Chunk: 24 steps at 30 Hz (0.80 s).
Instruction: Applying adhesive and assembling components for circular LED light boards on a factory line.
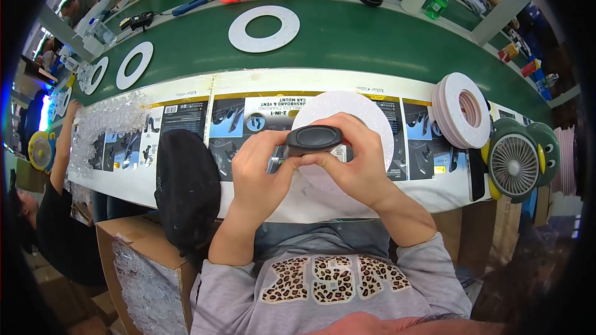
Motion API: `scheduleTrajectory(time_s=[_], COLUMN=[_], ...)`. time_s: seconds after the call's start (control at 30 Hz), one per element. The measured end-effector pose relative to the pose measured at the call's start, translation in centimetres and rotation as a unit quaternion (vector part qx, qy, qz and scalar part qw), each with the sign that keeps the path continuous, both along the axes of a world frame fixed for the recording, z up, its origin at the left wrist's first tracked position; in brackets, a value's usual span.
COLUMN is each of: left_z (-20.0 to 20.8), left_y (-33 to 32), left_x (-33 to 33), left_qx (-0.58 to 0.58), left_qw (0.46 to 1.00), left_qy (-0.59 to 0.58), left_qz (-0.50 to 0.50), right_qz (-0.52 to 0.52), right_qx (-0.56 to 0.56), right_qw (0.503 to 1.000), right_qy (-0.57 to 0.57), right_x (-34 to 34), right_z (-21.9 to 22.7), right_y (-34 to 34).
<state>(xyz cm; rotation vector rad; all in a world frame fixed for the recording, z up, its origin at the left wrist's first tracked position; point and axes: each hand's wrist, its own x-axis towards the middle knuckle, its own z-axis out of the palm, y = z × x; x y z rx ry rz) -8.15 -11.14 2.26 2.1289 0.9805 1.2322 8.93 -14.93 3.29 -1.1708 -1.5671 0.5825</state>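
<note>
My left hand (256,164) and my right hand (363,164) grip a black oval piece (314,139) from both sides, with the thumbs meeting at its near edge. It looks like plastic, with a raised rim round a sunken top; its underside is hidden. Below it lies a flat white disc (377,124) on the worktable, its middle mostly covered by my hands. A stack of white rings (439,111) leans to the right. Left of my left hand lies a dark cloth-like item (186,186).
A green conveyor belt (347,46) runs behind the table, carrying a white ring (287,28) and others farther left. A green fan (514,164) stands at right. Clear plastic pieces (93,130) pile at left, near a co-worker's arm (62,152). A cardboard box (139,236) stands below.
</note>
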Motion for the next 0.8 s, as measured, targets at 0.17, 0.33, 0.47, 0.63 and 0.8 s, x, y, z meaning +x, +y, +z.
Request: scheduleTrajectory(time_s=[0.17, 0.33, 0.47, 0.63, 0.8], left_z=[-0.54, -0.92, -0.93, -0.74, -0.23], left_y=[0.06, 0.01, 0.12, 0.15, -0.06], left_x=[0.31, 0.19, 0.17, 0.26, 0.45], left_qx=[0.001, -0.001, 0.005, 0.012, 0.028], left_qw=[1.0, 1.0, 1.0, 1.0, 1.0], left_qy=[-0.013, -0.015, -0.018, -0.02, -0.015], left_qz=[-0.001, 0.008, 0.003, 0.0, -0.003], right_qz=[-0.006, -0.008, -0.009, -0.008, -0.006], right_qx=[0.013, 0.011, 0.012, 0.014, 0.015], right_qw=[1.0, 1.0, 1.0, 1.0, 0.999], right_qy=[0.005, -0.007, 0.0, 0.009, 0.029], right_x=[0.1, -0.08, -0.11, -0.09, 0.1], right_z=[-0.36, -0.37, -0.53, -0.42, -0.51], right_y=[0.04, 0.07, 0.13, 0.09, -0.17])
